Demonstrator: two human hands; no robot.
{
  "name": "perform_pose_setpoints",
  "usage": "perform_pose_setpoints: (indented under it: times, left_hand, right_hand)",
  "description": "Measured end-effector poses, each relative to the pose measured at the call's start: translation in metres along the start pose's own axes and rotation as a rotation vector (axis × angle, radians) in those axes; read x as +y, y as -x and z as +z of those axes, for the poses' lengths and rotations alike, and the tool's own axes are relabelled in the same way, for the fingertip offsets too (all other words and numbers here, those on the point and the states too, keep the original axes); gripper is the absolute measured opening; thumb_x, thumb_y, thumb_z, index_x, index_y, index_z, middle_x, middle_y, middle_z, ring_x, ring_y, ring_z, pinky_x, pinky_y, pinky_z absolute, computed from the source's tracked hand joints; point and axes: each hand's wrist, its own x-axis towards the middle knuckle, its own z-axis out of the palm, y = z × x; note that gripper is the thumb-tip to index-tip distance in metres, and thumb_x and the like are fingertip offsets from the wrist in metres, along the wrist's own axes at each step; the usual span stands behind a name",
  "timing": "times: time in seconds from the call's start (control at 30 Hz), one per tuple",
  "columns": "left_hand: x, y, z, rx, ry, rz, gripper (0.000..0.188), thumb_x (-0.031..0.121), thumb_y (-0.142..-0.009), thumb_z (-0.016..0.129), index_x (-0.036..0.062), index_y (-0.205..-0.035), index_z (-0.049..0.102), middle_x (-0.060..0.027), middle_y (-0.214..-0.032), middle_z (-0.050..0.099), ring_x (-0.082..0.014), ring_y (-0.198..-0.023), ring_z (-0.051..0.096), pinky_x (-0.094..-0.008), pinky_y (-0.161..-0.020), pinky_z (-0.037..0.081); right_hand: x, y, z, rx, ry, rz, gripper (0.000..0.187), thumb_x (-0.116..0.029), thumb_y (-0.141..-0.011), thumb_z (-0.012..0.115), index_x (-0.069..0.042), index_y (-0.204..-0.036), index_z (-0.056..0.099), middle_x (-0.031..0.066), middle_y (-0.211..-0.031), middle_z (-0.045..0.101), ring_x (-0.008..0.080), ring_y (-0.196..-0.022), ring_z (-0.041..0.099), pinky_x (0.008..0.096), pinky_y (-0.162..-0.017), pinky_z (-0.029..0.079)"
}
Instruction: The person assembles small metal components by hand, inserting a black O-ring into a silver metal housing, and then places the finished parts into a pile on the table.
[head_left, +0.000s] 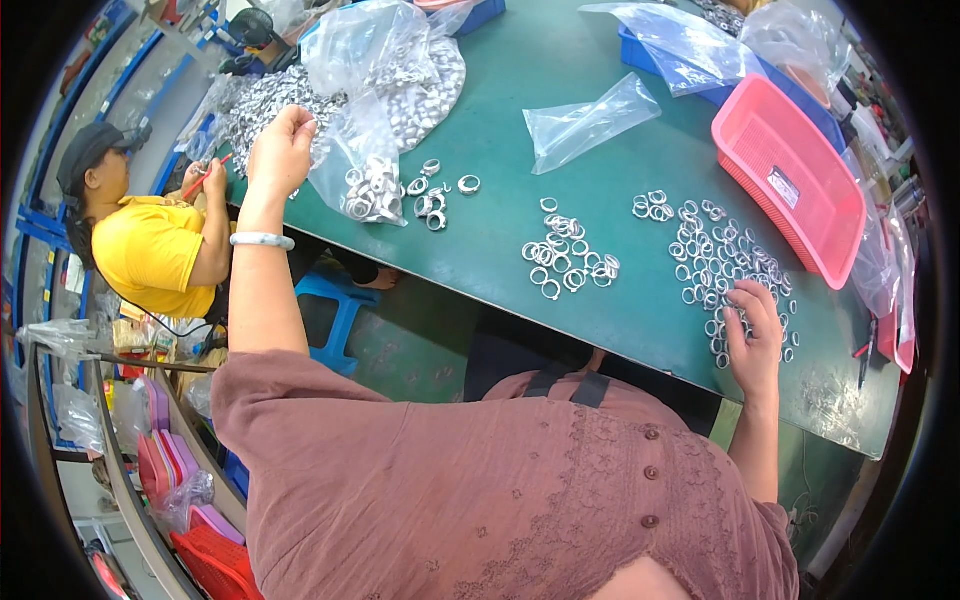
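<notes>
My left hand [281, 152] is raised at the table's left part, its fingers bent and pressed together beside a clear plastic bag [345, 185]. What it holds, if anything, is hidden. Silver metal rings, like hose clamps, fill the bag's lower end, and a few loose rings [436, 200] lie right of it. At the table's near right, my right hand [757, 335] rests over a spread pile of rings [712, 250], thumb and curled fingers a little apart. Between the hands lie a smaller cluster of rings [570, 255] and a little group [655, 207].
A large heap of small metal parts [270, 105] covers the far left. An empty-looking clear bag [590, 122] lies mid-table. Stacked pink baskets [745, 125] and a blue tray [640, 50] stand right. A person in yellow [150, 245] works at the left with a red tool; a blue stool [335, 345] stands below.
</notes>
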Motion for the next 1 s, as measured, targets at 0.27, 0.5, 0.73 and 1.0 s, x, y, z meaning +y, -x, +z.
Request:
perform_pose_setpoints:
  times: [0.27,0.5,0.73,1.0]
  left_hand:
    - [0.013,-0.001,0.001,-0.115,-0.136,0.148,0.011,0.017,-0.083,0.051,0.0063,-0.086,0.054,-0.0158,-0.074,0.059,-0.0323,-0.073,0.059,-0.0402,-0.066,0.044]
    - [-0.027,-0.016,0.006,-0.212,-0.285,-0.043,0.015,0.013,-0.079,0.05,-0.0001,-0.074,0.056,-0.0145,-0.057,0.056,-0.0241,-0.041,0.055,-0.0361,-0.042,0.043]
    - [-0.012,-0.009,-0.014,-0.144,-0.54,0.136,0.021,0.017,-0.08,0.053,0.003,-0.093,0.064,-0.017,-0.081,0.064,-0.0294,-0.076,0.062,-0.0354,-0.067,0.047]
    - [0.113,0.045,0.061,0.054,-0.122,0.682,0.022,0.009,-0.077,0.062,0.0048,-0.098,0.06,-0.0125,-0.097,0.061,-0.0296,-0.093,0.056,-0.0364,-0.082,0.043]
  right_hand:
    - [0.009,0.007,-0.002,0.017,0.012,0.005,0.018,0.0,-0.073,0.061,-0.002,-0.091,0.059,0.0129,-0.101,0.056,0.0282,-0.091,0.056,0.0329,-0.077,0.045]
    - [0.014,0.008,-0.006,0.051,0.016,0.021,0.018,-0.005,-0.074,0.063,-0.004,-0.092,0.059,0.01,-0.099,0.056,0.0276,-0.093,0.054,0.0339,-0.08,0.044]
    - [0.032,0.014,-0.015,0.107,0.064,0.053,0.017,-0.004,-0.075,0.061,-0.004,-0.091,0.059,0.0096,-0.098,0.056,0.0278,-0.093,0.053,0.0353,-0.08,0.043]
    - [0.035,0.022,-0.015,-0.204,0.219,-0.017,0.049,-0.022,-0.069,0.069,-0.01,-0.114,0.053,0.0153,-0.124,0.044,0.0353,-0.115,0.04,0.0421,-0.096,0.033]
